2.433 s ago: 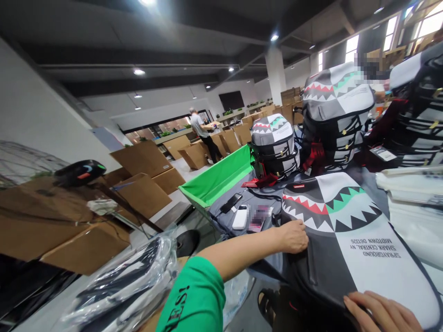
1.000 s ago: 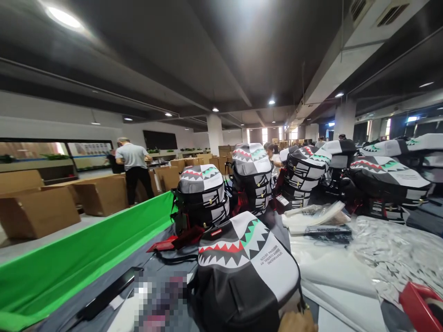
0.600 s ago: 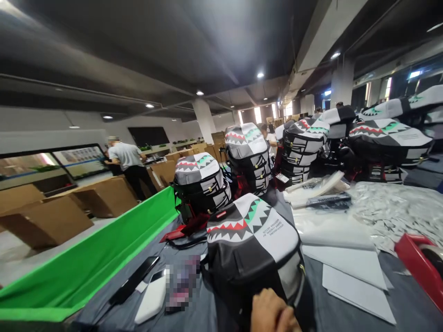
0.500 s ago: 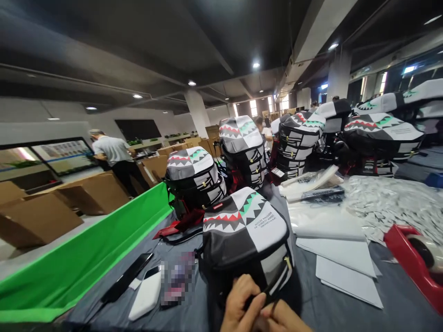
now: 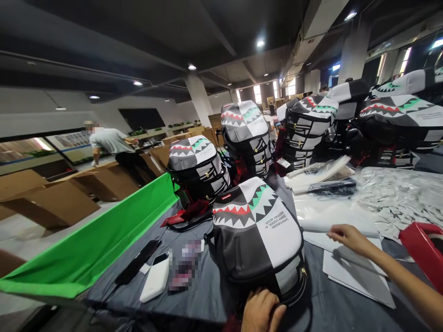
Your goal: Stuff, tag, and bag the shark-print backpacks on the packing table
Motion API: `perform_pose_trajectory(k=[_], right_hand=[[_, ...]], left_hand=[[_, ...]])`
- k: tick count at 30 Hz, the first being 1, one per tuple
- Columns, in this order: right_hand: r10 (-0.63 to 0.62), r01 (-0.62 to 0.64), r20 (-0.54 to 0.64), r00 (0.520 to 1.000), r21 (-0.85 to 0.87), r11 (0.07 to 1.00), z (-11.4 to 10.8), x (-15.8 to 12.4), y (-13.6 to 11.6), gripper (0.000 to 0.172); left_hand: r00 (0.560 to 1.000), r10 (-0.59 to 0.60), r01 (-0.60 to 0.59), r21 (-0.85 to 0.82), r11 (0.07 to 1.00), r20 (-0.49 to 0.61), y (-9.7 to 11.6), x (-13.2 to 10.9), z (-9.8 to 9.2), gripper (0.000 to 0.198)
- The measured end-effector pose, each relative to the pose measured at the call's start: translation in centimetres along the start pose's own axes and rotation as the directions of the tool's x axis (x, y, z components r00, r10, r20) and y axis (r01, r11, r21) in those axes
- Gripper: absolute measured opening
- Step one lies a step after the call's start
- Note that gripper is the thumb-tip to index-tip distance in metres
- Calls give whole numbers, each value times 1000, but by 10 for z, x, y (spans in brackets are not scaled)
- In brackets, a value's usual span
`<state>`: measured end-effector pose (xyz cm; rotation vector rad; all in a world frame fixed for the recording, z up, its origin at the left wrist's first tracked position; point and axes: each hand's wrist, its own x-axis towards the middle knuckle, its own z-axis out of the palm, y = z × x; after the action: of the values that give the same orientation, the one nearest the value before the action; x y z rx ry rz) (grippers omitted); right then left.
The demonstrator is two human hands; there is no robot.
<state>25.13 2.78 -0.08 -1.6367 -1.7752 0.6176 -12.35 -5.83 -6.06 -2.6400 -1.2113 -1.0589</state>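
Note:
A grey, white and black backpack with a red and green shark-teeth print lies in front of me on the dark cloth. My left hand is at its near lower edge, fingers curled against the fabric and fingertips partly hidden. Off to the right, my right hand is over the white sheets and beside the clear plastic bags. Its fingers are loosely bent and apart, with nothing in them. A gold zipper pull shows on the backpack's right side.
More backpacks stand in stacks behind. At right is a red tape dispenser. On the left lie a white power bank and a black phone-like object. A green barrier edges the table; beyond it, a person bends over cartons.
Both hands were together at the backpack's front edge. The right hand has left it and moved right, over the sheets. The left stays at the backpack. The view has shifted slightly.

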Motion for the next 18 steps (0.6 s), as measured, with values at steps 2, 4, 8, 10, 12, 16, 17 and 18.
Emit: perform_pose_trajectory(k=[2, 4, 8, 10, 12, 16, 17, 18], right_hand=[[21, -16, 94, 995, -51, 999, 15, -25, 9, 41], [63, -57, 43, 997, -127, 990, 33, -52, 19, 32], [43, -73, -194, 980, -146, 987, 58, -78, 34, 45], [12, -46, -232, 973, -142, 989, 61, -77, 36, 58], [9, -39, -221, 975, -132, 991, 58, -71, 36, 65], [32, -31, -106, 994, 11, 999, 36, -62, 32, 73], [24, -20, -88, 996, 44, 999, 31, -62, 29, 74], [13, -7, -87, 996, 67, 998, 27, -64, 25, 74]], left_hand=[[1000, -15, 14, -9, 1000, -7, 0, -1, -3, 22], [999, -46, 46, -19, 999, -16, 2, -4, -3, 21], [993, -105, 109, -94, 990, 44, 6, -4, -9, 26], [991, -109, 120, -147, 982, 80, 7, -2, -16, 26], [994, -102, 107, -192, 975, 36, 10, -1, -24, 20], [991, 28, -65, -289, 955, -130, 29, -6, -16, 13], [991, 56, -100, -386, 917, -122, 37, -6, -7, 12], [996, 45, -81, -512, 855, -82, 46, -5, 4, 10]])
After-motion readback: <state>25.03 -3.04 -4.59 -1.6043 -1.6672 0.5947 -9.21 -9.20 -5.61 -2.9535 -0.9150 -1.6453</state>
